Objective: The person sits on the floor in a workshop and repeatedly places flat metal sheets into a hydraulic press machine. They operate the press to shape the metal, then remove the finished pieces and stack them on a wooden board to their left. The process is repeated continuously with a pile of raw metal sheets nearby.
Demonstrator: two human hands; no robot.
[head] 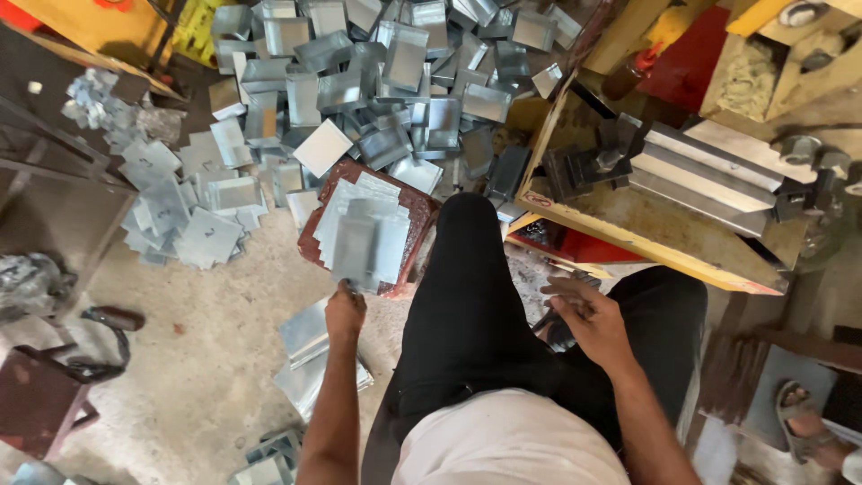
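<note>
Dusty concrete floor (206,359) spreads under a seated person in black trousers, beside a yellow-framed bending press (664,193). On a reddish-brown block (409,216) just ahead of the left knee lies a loose stack of flat galvanised sheet blanks (364,233). The left hand (345,311) reaches to the near edge of that stack, fingers closed in a pinch on the lowest blank's corner. The right hand (588,319) rests over the right thigh with fingers loosely curled; something dark sits under it, but I cannot tell whether it is gripped.

The blanks look thin and sharp-edged, so a bare-fingered pinch risks a cut, and tugging one corner could likely drag the neighbouring sheets off the block, since they overlap crookedly.

More flat sheets (310,359) lie on the floor right beneath the left forearm. Farther out, a heap of folded metal channels (386,81) fills the top of the view, and scattered flat pieces (184,220) spread to the left. Someone else's sandalled foot (795,409) shows at the lower right, well apart from both hands.
</note>
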